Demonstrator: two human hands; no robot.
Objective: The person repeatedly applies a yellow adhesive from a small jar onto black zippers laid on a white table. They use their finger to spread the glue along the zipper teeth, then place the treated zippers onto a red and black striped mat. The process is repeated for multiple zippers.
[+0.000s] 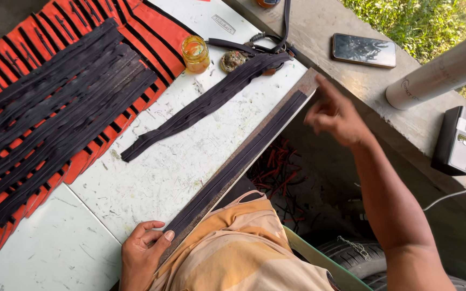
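Two bare hands worked at opposite ends of one long dark strip (238,161) laid along the near edge of the white table (152,178). The left hand (142,253) lay flat on the table at the strip's near end, fingers loosely curled, its thumb pressing the end down; it pinned the strip rather than gripping it. The right hand (336,114) hung in the air off the strip's far end, just beyond the table corner, fingers half spread and holding nothing. Motion blur hid whether a fingertip touched the strip.

From the left hand the strip ran away and to the right, its long axis following the table edge diagonally up towards the right hand. The left hand was the one in contact; the right was close but apart.

Farther from the left hand, across the table, a second bundle of dark strips (200,105) lay roughly parallel to the first. Past its far end stood a small jar of amber liquid (196,54) beside a round lid-like object (233,61). Well to the left a large stack of dark strips (55,108) rested on orange-red material (163,32). Beyond the right hand, on a concrete ledge (319,21), lay a smartphone (363,50), a grey cylinder (440,70) and a small black device (457,141).
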